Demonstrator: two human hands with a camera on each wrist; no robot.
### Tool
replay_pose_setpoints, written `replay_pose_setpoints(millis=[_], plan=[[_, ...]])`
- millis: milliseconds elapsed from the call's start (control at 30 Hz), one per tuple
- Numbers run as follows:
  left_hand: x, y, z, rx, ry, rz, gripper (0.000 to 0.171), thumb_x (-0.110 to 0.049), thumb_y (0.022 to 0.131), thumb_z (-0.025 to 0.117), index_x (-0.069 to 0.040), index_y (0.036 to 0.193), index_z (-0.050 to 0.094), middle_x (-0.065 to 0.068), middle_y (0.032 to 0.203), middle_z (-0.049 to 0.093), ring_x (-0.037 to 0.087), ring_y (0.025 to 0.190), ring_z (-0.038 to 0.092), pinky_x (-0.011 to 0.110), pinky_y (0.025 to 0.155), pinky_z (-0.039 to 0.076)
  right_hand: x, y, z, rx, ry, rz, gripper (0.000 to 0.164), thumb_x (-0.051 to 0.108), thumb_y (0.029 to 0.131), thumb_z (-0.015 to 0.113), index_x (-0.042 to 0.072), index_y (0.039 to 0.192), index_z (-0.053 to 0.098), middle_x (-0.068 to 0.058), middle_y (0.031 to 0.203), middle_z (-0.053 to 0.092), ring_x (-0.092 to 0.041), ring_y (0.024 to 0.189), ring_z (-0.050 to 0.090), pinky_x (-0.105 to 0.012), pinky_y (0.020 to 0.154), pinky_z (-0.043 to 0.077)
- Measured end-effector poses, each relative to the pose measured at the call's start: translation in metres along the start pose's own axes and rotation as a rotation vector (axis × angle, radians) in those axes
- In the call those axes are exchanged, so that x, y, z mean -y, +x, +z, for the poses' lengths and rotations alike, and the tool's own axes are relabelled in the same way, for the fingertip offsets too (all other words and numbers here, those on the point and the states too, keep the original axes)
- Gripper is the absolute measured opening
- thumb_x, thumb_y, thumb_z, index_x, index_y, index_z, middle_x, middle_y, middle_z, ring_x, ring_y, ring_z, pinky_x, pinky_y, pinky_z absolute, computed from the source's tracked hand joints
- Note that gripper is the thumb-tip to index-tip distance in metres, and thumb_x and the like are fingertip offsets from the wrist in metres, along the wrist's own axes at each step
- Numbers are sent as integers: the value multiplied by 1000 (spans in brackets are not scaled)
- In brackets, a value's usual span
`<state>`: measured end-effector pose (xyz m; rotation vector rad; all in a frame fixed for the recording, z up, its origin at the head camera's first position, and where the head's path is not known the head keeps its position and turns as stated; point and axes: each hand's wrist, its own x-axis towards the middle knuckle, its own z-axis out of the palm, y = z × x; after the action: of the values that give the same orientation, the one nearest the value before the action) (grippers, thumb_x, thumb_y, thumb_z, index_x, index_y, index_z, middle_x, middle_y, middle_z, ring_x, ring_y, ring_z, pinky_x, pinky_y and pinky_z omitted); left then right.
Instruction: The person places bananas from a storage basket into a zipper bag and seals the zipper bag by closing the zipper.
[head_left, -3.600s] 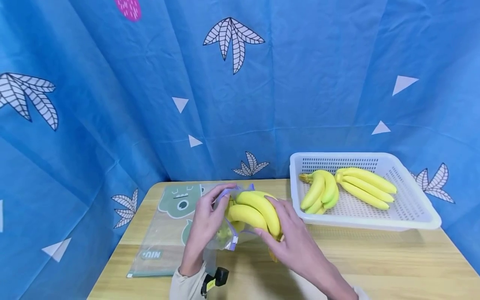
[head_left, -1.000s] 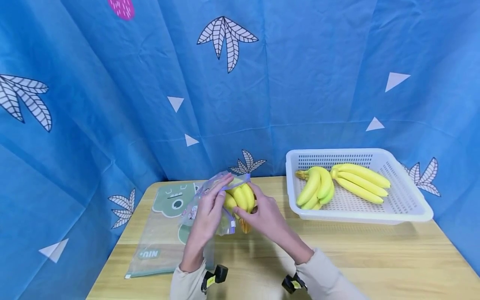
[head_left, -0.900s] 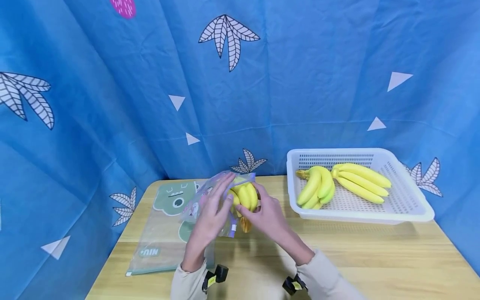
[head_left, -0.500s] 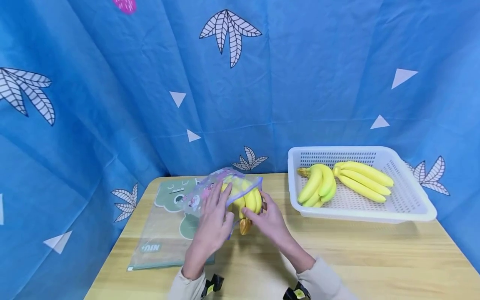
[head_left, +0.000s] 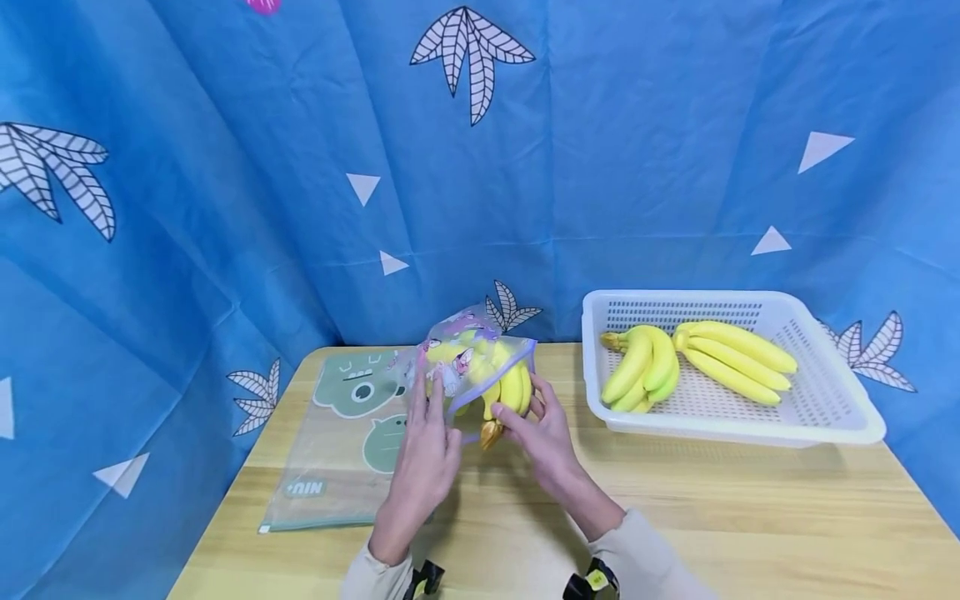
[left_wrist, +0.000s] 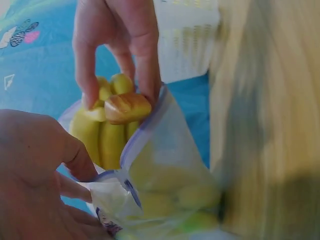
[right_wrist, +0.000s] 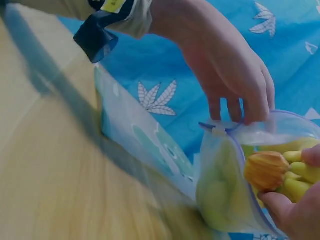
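Note:
My right hand (head_left: 551, 433) grips a bunch of yellow bananas (head_left: 512, 392) near its brown stem end (right_wrist: 266, 171), fingers on the far side and thumb on the near side. The banana tips are inside a clear zip bag (head_left: 442, 342) with a purple rim and pink printed figures, while the stem sticks out of its mouth. My left hand (head_left: 423, 458) holds the bag by its rim, close to the zip slider (right_wrist: 219, 131). More yellow and green fruit (left_wrist: 197, 202) shows through the bag's wall. The left fingertips are partly hidden behind the bag in the left wrist view.
A white perforated basket (head_left: 750, 429) at the back right holds two banana bunches, one greenish (head_left: 641, 367) and one yellow (head_left: 735, 358). A flat clear bag with green cartoon prints (head_left: 330, 492) lies on the wooden table (head_left: 712, 508). A blue curtain (head_left: 637, 167) hangs behind.
The right hand has turned the bunch so its stem faces me, and the bananas have gone deeper into the bag. The left hand has shifted lower along the bag, which now stretches further over them.

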<state>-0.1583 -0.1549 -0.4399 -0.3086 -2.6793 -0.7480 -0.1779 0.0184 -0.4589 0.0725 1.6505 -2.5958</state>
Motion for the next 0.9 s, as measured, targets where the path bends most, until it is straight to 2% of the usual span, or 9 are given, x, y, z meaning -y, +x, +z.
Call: replay_pose_setpoints(millis=[67,200,267,400,500,567,667,833,900], plan=[[3,-1,3,19,-15,-41,83,-4,92,62,4,161,16,21,170,-7,42,154,8,56,118,30,-2,2,2,-11,-1,-4,80,5,88,77,11,155,34,-21,141,55,-29,112,66,-42,92,58],[6,-2,7,92,-26,-104,88,-4,94,59,2,162,3,29,166,-16,47,153,1,59,117,27,-6,3,8,-36,5,-26,81,5,87,78,9,155,33,-23,141,55,-30,112,67,-42,92,58],[8,-3,7,104,-33,-86,87,0,95,57,2,162,2,31,165,-15,48,153,0,59,117,26,-10,2,11,-57,20,-37,81,5,87,78,8,155,33,-23,140,55,-30,112,67,-41,91,58],[11,-2,6,93,-46,16,80,7,95,53,6,161,6,33,165,-8,48,153,4,59,116,30,-14,0,17,-114,1,-112,80,4,87,79,8,154,35,-21,140,56,-31,115,65,-36,90,58],[10,-1,6,114,-63,60,79,6,96,50,7,160,4,31,166,-9,46,153,5,56,116,30,-12,-1,21,-107,-131,-202,80,6,89,79,7,154,34,-19,141,54,-34,119,63,-33,92,57],[9,0,6,132,-81,56,80,5,97,50,6,160,2,29,166,-12,45,153,4,56,117,28,-5,1,23,-92,-223,-234,81,8,89,80,6,155,33,-20,142,53,-35,121,63,-33,92,57],[8,-1,7,151,-124,-11,87,5,95,52,0,162,-3,24,167,-18,44,153,6,56,117,29,6,5,23,-74,-208,-172,80,11,90,78,5,155,33,-22,140,56,-36,118,64,-36,91,58],[7,-3,16,136,-224,-98,97,7,89,59,-2,163,-4,28,166,-17,49,150,12,58,115,31,14,9,21,-91,54,16,75,1,91,71,4,154,31,-25,137,57,-33,113,66,-41,94,57],[8,-4,19,142,-243,-100,98,8,88,59,1,162,-4,33,164,-14,51,150,13,59,115,31,11,10,22,-88,25,14,75,0,90,71,4,155,32,-24,137,56,-32,114,65,-39,94,57]])
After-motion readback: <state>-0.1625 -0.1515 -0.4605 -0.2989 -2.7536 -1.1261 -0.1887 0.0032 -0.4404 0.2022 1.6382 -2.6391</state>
